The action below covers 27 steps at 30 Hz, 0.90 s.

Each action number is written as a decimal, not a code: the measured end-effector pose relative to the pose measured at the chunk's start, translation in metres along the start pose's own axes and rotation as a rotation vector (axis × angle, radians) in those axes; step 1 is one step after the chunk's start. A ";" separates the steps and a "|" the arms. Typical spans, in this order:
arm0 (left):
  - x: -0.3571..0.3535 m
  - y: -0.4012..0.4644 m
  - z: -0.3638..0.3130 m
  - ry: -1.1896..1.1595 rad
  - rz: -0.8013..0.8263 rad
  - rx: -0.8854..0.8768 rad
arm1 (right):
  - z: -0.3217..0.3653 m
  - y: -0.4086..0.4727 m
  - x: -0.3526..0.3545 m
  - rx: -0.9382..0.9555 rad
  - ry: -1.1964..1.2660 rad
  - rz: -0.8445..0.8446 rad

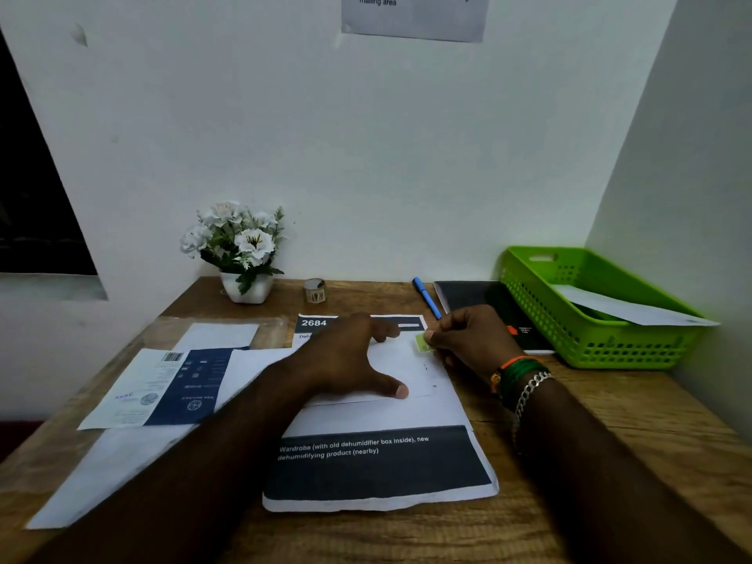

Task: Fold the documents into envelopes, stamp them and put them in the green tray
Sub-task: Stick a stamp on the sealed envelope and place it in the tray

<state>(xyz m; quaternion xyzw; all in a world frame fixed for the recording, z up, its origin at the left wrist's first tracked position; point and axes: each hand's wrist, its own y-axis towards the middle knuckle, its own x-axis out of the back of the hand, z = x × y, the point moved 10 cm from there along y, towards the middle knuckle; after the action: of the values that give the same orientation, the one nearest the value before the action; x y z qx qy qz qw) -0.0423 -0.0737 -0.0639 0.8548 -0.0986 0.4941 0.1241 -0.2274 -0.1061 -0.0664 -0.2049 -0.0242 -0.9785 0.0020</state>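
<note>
Two hands on one envelope (401,370), left hand (346,360) flat, right hand (472,339) pinching one stamp (423,343)

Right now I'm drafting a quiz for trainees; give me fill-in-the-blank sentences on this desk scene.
1. The right hand pinches a small ____ stamp.
2. The left hand presses flat on the white ____.
3. The green tray already holds one ____.
4. The blue pen lies beside a black ____.

Missing: green; envelope; envelope; notebook
</note>
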 end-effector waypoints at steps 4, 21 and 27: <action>-0.008 0.002 0.002 -0.013 0.022 -0.003 | -0.003 -0.001 -0.003 -0.029 -0.011 0.022; -0.016 0.006 0.001 -0.001 0.043 -0.024 | 0.006 -0.002 -0.013 0.051 -0.251 -0.017; -0.017 0.005 0.000 -0.006 0.047 -0.023 | 0.008 -0.003 -0.013 0.064 -0.289 -0.024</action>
<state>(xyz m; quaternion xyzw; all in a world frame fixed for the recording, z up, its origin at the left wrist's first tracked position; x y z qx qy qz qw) -0.0525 -0.0778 -0.0776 0.8522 -0.1248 0.4932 0.1220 -0.2121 -0.1029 -0.0647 -0.3431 -0.0578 -0.9375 -0.0067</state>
